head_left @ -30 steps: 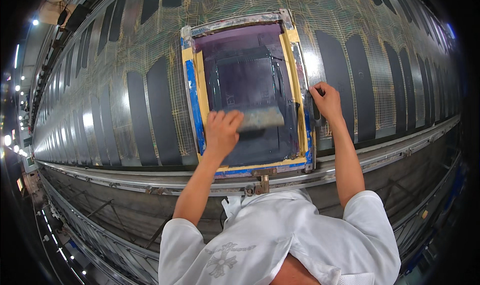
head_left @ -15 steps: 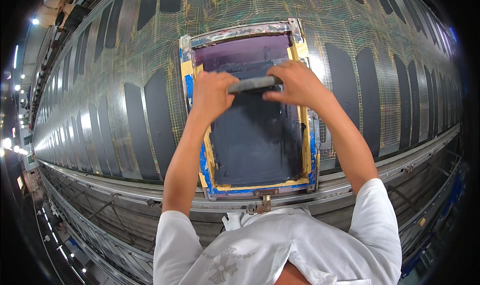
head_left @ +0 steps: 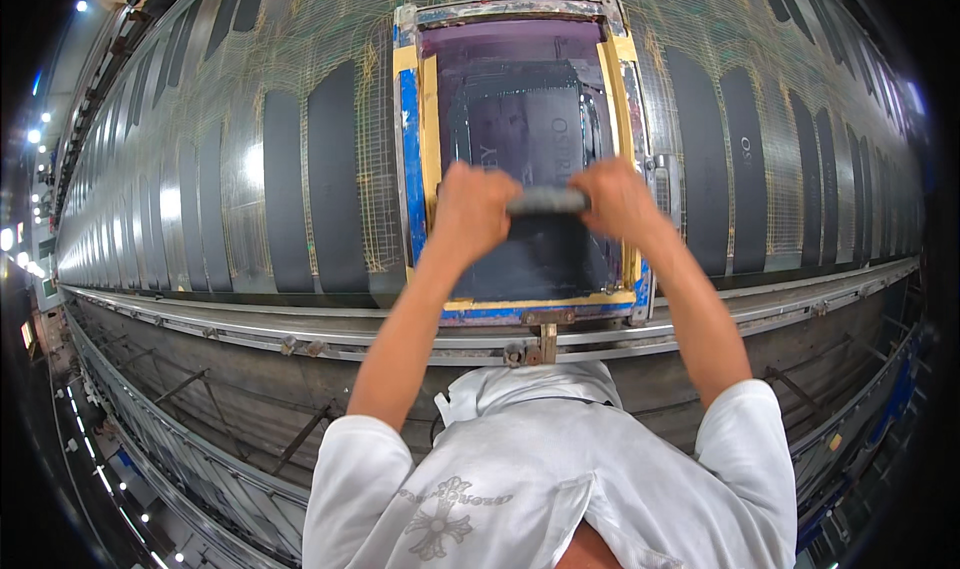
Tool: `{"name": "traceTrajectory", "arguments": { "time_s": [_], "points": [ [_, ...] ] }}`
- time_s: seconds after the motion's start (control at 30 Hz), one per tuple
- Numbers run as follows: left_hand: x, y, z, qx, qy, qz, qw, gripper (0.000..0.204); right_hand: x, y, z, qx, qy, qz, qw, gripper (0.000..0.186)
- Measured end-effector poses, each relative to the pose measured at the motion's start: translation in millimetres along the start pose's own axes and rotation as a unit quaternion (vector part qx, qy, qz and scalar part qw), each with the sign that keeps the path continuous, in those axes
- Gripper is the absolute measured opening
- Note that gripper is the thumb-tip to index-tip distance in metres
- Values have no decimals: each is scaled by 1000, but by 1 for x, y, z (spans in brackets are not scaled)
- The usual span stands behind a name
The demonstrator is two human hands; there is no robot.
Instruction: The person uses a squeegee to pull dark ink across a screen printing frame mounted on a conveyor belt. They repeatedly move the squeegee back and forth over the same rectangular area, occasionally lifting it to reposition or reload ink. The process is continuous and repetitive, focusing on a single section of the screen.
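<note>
A screen-printing frame (head_left: 510,11) with blue and yellow tape along its edges lies on the long table. Both my hands grip a squeegee (head_left: 548,201) across its dark mesh, a little nearer to me than the middle. My left hand (head_left: 472,214) is wrapped round the squeegee's left end, and my right hand (head_left: 620,201) closes on the right end. The squeegee's blade is blurred and partly hidden. Dark ink (head_left: 520,274) coats the mesh on my side of it. Beyond it, faint lettering shows through the purplish mesh (head_left: 500,44).
Dark cut fabric pieces (head_left: 335,169) lie in rows on the shiny table, among yellow and green grid lines. One piece (head_left: 748,159) at right carries a light print. A metal rail (head_left: 250,331) runs along the near edge, with a clamp (head_left: 547,341) at the frame.
My hands have drawn the squeegee toward me over the mesh, uncovering lettering behind it. The whole view has shifted, so the frame sits higher in the picture.
</note>
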State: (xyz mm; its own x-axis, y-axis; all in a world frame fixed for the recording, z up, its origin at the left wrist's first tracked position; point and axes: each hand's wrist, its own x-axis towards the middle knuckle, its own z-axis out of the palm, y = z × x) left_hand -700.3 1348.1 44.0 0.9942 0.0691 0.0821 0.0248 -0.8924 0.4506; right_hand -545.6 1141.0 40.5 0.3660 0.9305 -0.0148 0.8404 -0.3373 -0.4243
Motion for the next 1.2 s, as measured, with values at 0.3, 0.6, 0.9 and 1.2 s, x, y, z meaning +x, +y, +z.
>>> {"name": "traceTrajectory", "arguments": {
  "time_s": [0.3, 0.6, 0.9, 1.2],
  "points": [
    [-77, 47, -1, 20, -29, 11, 999, 39, -78, -59, 1, 16, -19, 16, 1000, 35],
    [114, -65, -32, 51, -6, -5, 999, 21, 119, 62, -43, 1, -27, 52, 998, 20],
    [137, -82, -22, 30, 20, -21, 999, 17, 142, 75, -45, 49, -27, 71, 996, 22],
    [-68, 29, 11, 23, 32, 14, 999, 35, -51, -38, 21, 43, 34, -8, 998, 26]
  ]
}}
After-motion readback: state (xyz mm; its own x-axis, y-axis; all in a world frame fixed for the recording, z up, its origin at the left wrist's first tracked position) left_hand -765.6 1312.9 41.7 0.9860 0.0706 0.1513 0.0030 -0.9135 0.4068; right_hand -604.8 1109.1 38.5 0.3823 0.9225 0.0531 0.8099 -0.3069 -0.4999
